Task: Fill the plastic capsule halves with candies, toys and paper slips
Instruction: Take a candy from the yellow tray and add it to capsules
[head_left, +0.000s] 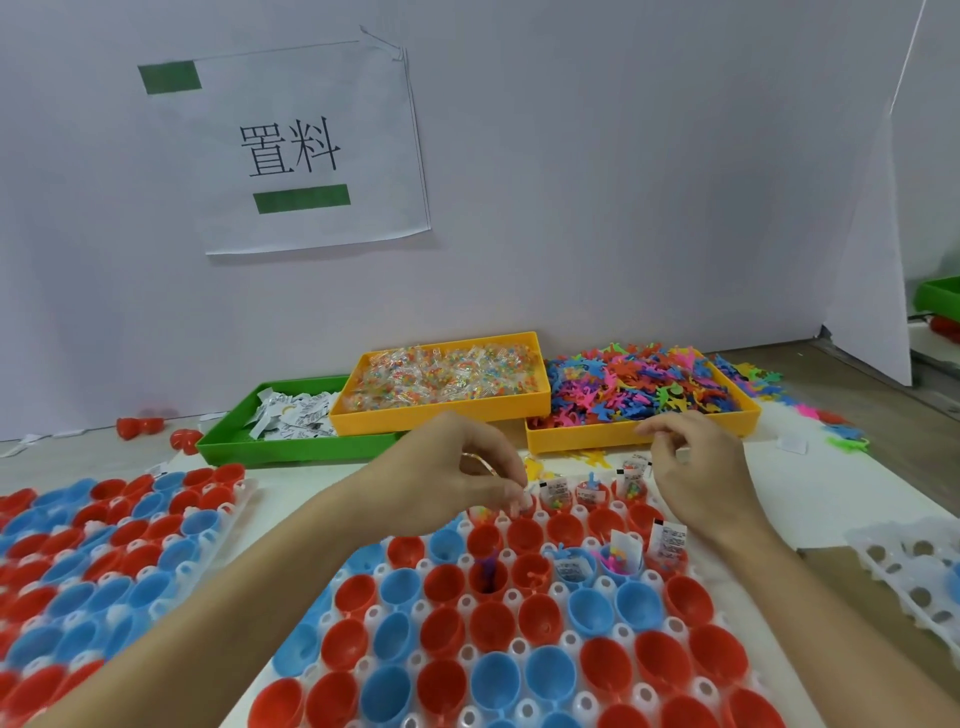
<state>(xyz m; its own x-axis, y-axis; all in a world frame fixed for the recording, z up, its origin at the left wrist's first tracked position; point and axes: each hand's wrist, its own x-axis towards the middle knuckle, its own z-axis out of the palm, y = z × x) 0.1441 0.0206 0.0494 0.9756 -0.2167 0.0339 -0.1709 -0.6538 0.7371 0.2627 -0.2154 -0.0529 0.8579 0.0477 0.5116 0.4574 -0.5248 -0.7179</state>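
A white holder (519, 574) in front of me carries rows of red and blue capsule halves (589, 605). Several halves in the far right rows hold a toy, candy and a paper slip (667, 540). My left hand (467, 470) hovers over the far row, its fingertips pinching a small pale candy packet (525, 501) at a red half. My right hand (698, 470) hangs above the filled halves with fingers curled and thumb against forefinger. Its palm side is hidden, so I cannot tell what it holds.
Behind the holder stand a green tray of paper slips (249, 447), a yellow tray of candy packets (441, 413) and a yellow tray of coloured toys (644, 439). A second holder of halves (104, 545) lies at left, an almost bare holder (904, 571) at right.
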